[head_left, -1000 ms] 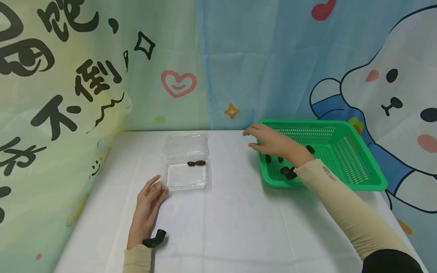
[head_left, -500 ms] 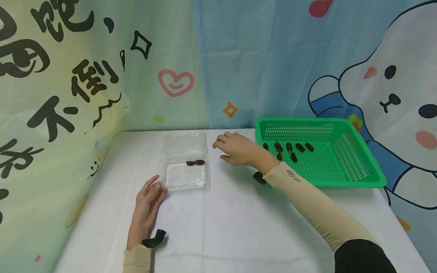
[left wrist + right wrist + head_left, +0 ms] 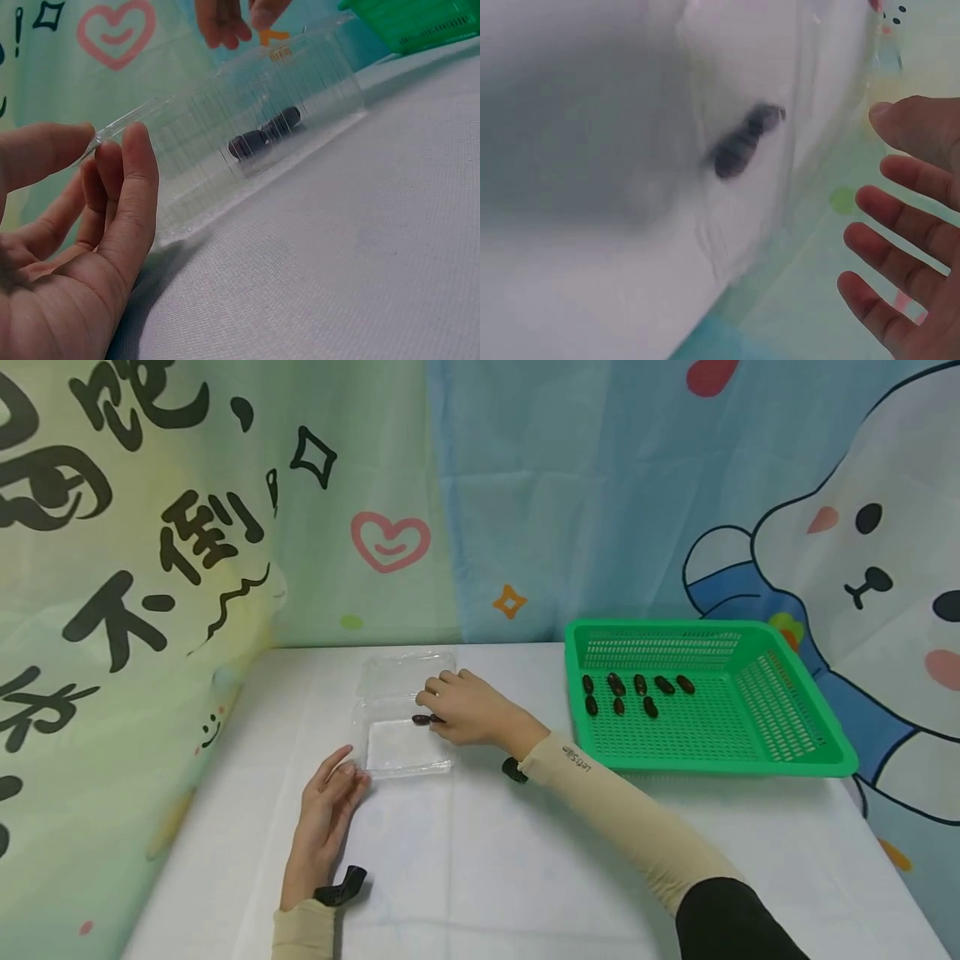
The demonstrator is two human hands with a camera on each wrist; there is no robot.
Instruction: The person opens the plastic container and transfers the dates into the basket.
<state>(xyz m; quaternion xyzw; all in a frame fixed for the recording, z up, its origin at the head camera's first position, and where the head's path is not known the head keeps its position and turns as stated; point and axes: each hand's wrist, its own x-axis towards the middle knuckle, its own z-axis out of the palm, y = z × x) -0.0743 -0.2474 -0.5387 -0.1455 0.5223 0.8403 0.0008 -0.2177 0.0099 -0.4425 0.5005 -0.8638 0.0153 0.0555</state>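
Note:
A clear plastic clamshell box (image 3: 408, 774) stands with its lid folded back on the white table. Two dark brown oval, date-like pieces (image 3: 264, 135) lie end to end inside it. My left hand (image 3: 327, 814) is at the box's near left corner; in the left wrist view its thumb and fingertips pinch the rim. Above the box's right side hovers my right hand (image 3: 480, 710), partly covering one piece in the head view. Its fingers (image 3: 900, 251) are spread and slightly bent, and nothing shows between them in the right wrist view.
A green slotted plastic basket (image 3: 750, 768) stands at the right back of the table, with several more dark date-like pieces (image 3: 616, 684) in two rows at its left. A printed cloth backdrop (image 3: 525, 510) hangs behind and along the left side.
My right hand has moved left from the basket, across the table, to above the clear box. The left hand stays at the box corner. The pieces in the basket are now uncovered.

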